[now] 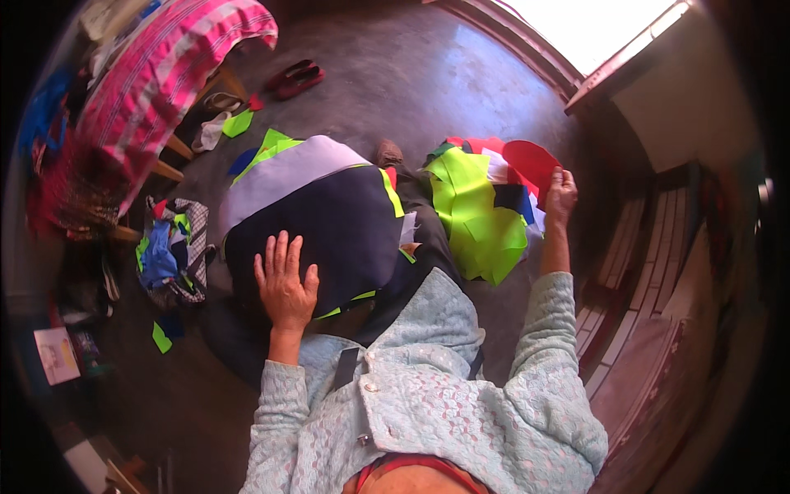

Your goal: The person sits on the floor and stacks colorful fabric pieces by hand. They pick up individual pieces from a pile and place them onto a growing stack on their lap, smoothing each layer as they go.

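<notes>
Pinching red fabric piece (533, 163) between right-hand fingers (563, 183)

The person wears a pale blue textured knit cardigan (444, 387) with buttons.

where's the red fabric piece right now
In the head view, the red fabric piece is upper right, pinched in the right hand above the lime-green fabric pile.
</notes>
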### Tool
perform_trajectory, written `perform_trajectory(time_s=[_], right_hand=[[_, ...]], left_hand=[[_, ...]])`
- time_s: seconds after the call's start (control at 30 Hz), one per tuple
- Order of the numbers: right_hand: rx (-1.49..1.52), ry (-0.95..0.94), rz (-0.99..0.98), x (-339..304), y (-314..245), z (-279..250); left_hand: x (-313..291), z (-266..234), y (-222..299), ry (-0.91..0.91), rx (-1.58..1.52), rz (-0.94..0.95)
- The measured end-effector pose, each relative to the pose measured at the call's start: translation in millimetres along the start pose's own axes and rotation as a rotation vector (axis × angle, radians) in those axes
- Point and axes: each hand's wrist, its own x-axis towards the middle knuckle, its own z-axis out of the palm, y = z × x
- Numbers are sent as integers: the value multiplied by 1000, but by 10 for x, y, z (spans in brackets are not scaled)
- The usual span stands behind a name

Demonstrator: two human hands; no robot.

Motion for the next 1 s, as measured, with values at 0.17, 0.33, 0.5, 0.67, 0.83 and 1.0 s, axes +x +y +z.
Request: perform_trajectory(time_s=[0.17,0.33,0.5,0.67,0.83,1.0], right_hand=[[751,-300,234,76,-481,-36],[915,-656,259,-321,-1500,187],[1294,-794,370,-785,-2519,645],[1733,-1002,341,-1098,-2832,1209],[1221,-1012,541,-1662,-2312,1629],[1033,-1035,643,-1865,-1767,1731]], left_hand=[[3,-40,-1,30,-9,-15],[-23,-18,-47,50,-47,-29],[-25,-30,-42,61,-58,-37],[-35,-40,-36,73,-76,-29],[-47,-26,-46,58,-77,-36],[-53,-10,-55,61,-79,-46]])
